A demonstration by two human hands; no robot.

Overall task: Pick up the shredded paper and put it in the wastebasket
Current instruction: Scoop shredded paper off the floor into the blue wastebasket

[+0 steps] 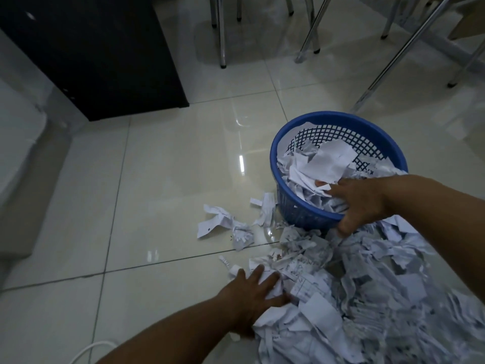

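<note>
A blue mesh wastebasket (294,143) stands on the tiled floor, well filled with torn white paper (322,164). A large pile of shredded paper (372,290) covers the floor in front of and to the right of it. My right hand (359,200) rests over the basket's near rim, fingers spread on the paper inside and thumb outside the rim. My left hand (252,292) lies flat with fingers apart on the left edge of the pile, pressing into the scraps. A few loose scraps (225,227) lie to the left of the basket.
A black cabinet (91,53) stands at the back left. Chrome chair and table legs (223,32) rise behind the basket. A white cable (89,350) curls at the bottom left. A pale low ledge (18,164) runs along the left.
</note>
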